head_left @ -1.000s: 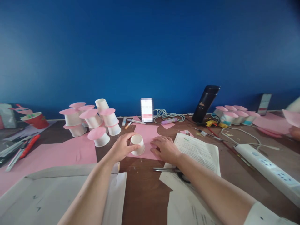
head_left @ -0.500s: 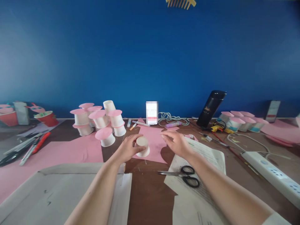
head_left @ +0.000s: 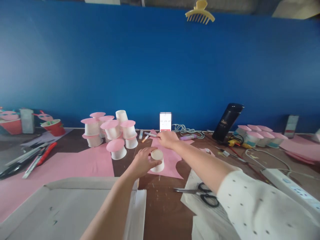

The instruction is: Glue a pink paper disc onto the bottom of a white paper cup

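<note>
A small white paper cup [head_left: 157, 164] stands upside down on a pink paper sheet [head_left: 172, 163]. My left hand [head_left: 143, 161] is closed around its left side, thumb in front. Farther back, my right hand [head_left: 167, 138] reaches across to a thin white pen-like stick [head_left: 150, 134]. Its fingers are bent together over the stick's right end, just in front of the upright phone [head_left: 165, 122]. Left of the cup, several white cups topped with pink paper discs [head_left: 110, 128] stand stacked; a single capped cup [head_left: 117, 151] is nearest.
Black-handled scissors [head_left: 208, 196] lie on printed papers [head_left: 192, 201] at right. Behind them are a leaning black flask [head_left: 228, 121], a purple glue stick [head_left: 188, 137] and a power strip [head_left: 292, 190]. A cardboard tray [head_left: 82, 206] fills the front left, near a red-handled cutter [head_left: 41, 158].
My right hand has moved left and away from me, from beside the cup to the pen-like stick. My left hand stays on the cup. The view has tilted slightly upward.
</note>
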Demonstrator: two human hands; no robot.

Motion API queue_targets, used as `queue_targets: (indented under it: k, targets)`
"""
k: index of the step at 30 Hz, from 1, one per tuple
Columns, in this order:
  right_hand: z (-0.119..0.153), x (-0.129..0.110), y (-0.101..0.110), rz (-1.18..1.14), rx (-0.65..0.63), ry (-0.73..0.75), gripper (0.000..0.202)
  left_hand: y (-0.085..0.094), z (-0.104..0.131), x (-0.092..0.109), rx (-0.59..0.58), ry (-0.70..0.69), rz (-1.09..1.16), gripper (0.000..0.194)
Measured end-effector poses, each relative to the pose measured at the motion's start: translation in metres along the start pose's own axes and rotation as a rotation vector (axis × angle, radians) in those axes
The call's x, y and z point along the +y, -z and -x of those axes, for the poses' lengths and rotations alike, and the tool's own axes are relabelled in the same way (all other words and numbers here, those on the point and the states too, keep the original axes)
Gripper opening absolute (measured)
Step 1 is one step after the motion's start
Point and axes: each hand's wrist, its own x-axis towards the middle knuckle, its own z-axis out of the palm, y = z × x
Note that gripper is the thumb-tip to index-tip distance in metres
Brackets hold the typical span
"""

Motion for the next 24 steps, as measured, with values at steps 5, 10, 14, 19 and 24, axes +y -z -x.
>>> queue_targets:
  k: [5,10,14,19,24]
  targets:
    - [-0.048,-0.015,-0.021,0.026,-0.051,-0.040,0.030,0.000,0.000,-0.004,-0.008,-0.028,-0.036,0.050]
    - [-0.068,-0.021,-0.036,0.059,-0.177,-0.092,0.030,0.000,0.001,-0.005,-0.001,-0.012,-0.071,0.048]
    - [-0.066,-0.024,-0.035,0.053,-0.133,-0.073,0.025,-0.002,0.001,-0.006,-0.005,-0.010,-0.070,0.049]
    - [-0.043,-0.021,-0.013,0.006,0.049,-0.021,0.023,-0.001,0.000,-0.004,-0.016,-0.004,-0.088,0.050]
    - [0.013,-0.005,0.004,-0.119,0.279,-0.006,0.020,0.001,0.000,-0.002,-0.013,0.020,-0.124,0.053]
